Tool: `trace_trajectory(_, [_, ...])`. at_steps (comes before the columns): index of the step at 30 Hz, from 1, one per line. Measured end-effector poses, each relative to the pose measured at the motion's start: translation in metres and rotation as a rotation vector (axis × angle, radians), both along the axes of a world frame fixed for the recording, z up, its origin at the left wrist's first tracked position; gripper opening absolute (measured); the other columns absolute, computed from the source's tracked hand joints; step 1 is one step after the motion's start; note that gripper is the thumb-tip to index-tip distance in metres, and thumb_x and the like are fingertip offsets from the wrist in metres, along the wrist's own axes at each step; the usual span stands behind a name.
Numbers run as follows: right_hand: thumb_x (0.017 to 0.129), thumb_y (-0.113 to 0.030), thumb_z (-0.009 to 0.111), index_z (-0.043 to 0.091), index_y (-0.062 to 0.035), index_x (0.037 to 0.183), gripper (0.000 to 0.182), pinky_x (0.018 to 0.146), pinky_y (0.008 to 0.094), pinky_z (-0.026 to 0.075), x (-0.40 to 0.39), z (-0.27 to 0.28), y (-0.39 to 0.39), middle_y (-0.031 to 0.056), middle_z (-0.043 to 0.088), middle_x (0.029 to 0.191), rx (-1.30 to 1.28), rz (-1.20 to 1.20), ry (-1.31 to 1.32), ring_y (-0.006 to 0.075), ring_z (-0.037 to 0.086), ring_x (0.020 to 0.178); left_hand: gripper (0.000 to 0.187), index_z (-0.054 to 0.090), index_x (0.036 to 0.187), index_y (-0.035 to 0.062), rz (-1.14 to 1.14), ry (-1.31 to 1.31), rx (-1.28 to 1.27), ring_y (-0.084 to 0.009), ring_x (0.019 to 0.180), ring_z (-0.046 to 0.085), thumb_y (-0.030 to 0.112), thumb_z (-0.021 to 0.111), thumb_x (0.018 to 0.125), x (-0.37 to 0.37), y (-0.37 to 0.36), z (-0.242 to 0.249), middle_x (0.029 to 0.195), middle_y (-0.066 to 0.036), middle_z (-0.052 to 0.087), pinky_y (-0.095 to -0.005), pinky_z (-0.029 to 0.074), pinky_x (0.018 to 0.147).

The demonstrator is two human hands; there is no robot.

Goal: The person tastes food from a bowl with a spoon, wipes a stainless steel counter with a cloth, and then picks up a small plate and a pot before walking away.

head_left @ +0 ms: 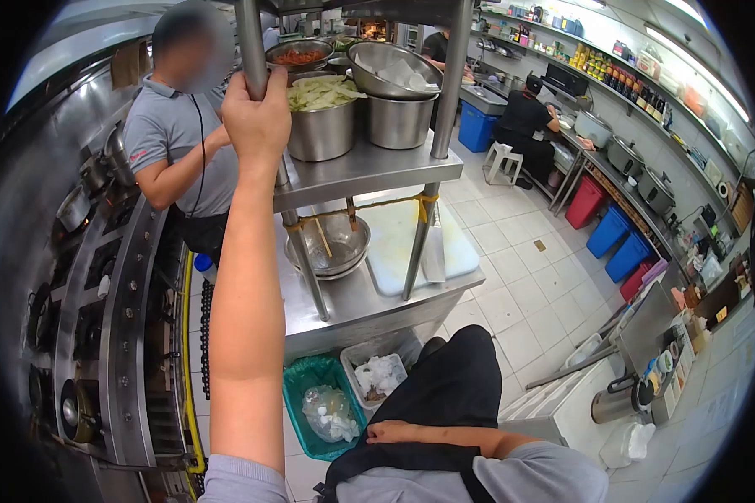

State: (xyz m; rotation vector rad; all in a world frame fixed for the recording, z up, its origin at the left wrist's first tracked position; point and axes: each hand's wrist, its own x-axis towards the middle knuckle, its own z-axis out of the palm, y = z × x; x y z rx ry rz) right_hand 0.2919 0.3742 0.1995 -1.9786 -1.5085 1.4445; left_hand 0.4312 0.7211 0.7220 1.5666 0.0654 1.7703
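My left hand (257, 117) is raised and wrapped round a metal shelf post (251, 42). Right beside it, on the steel shelf (361, 178), stands a pot of pale green cut vegetables (320, 94). Another steel pot (398, 123) has a tilted metal bowl (390, 71) on top, with something white in it. Behind them is a bowl of red-orange food (299, 58). Low down, my right hand (389, 432) rests by the dark apron (453, 377) with its fingers curled; whether anything is inside them is hidden.
A person in a grey shirt (176, 134) stands at the left by the stoves (117, 335). Below are a white cutting board (394, 243), metal bowls (331, 243) and a green-lined bin (294, 394). Another person (520, 126) sits at the far counter.
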Motion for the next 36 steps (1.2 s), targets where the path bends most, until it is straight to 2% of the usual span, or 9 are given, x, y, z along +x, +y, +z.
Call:
trace_trajectory(5, [0.096, -0.043, 0.054, 0.059, -0.0050, 0.107, 0.040, 0.081, 0.0456, 0.049, -0.006, 0.001, 0.026, 0.0199, 0.067, 0.101, 0.122, 0.097, 0.075, 0.0375, 0.065, 0.099, 0.025, 0.058, 0.078, 0.0007, -0.020, 0.089, -0.036, -0.0062, 0.058, 0.043, 0.020, 0.072, 0.086, 0.007, 0.013, -0.004, 0.061, 0.003, 0.051, -0.0274, 0.036, 0.052])
trace_trajectory(11, [0.096, -0.043, 0.054, 0.059, -0.0048, 0.108, 0.040, 0.080, 0.0460, 0.050, -0.005, -0.001, 0.033, 0.0202, 0.067, 0.100, 0.174, 0.143, 0.075, 0.0383, 0.065, 0.097, 0.020, 0.058, 0.080, 0.0022, -0.124, 0.062, -0.094, -0.0037, 0.057, 0.043, 0.016, 0.071, 0.088, 0.006, 0.012, -0.006, 0.062, 0.004, 0.050, -0.0247, 0.035, 0.051])
trace_trajectory(19, [0.095, -0.043, 0.056, 0.060, -0.0051, 0.109, 0.041, 0.081, 0.0444, 0.050, -0.003, -0.015, 0.036, 0.0184, 0.068, 0.100, 0.132, 0.145, 0.150, 0.0355, 0.065, 0.097, 0.019, 0.059, 0.080, 0.0024, -0.088, 0.018, -0.056, -0.0040, 0.057, 0.042, 0.015, 0.070, 0.088, 0.007, 0.009, -0.004, 0.063, 0.005, 0.051, -0.0247, 0.034, 0.051])
trace_trajectory(24, [0.093, -0.045, 0.058, 0.062, -0.0058, 0.109, 0.042, 0.082, 0.0434, 0.050, -0.006, -0.027, 0.041, 0.0170, 0.068, 0.102, 0.033, 0.124, 0.082, 0.0332, 0.066, 0.098, 0.022, 0.057, 0.077, 0.0020, -0.101, 0.035, -0.064, -0.0054, 0.057, 0.042, 0.017, 0.071, 0.087, 0.007, 0.011, -0.005, 0.063, 0.004, 0.050, -0.0264, 0.034, 0.051])
trace_trajectory(36, [0.091, -0.045, 0.060, 0.065, -0.0077, 0.108, 0.041, 0.083, 0.0425, 0.050, 0.009, -0.006, 0.041, 0.0170, 0.069, 0.104, -0.086, 0.135, 0.008, 0.0320, 0.065, 0.099, 0.026, 0.053, 0.074, 0.0022, -0.048, 0.051, -0.047, -0.0077, 0.056, 0.043, 0.018, 0.071, 0.086, 0.004, 0.005, -0.003, 0.061, 0.002, 0.049, -0.0289, 0.035, 0.051])
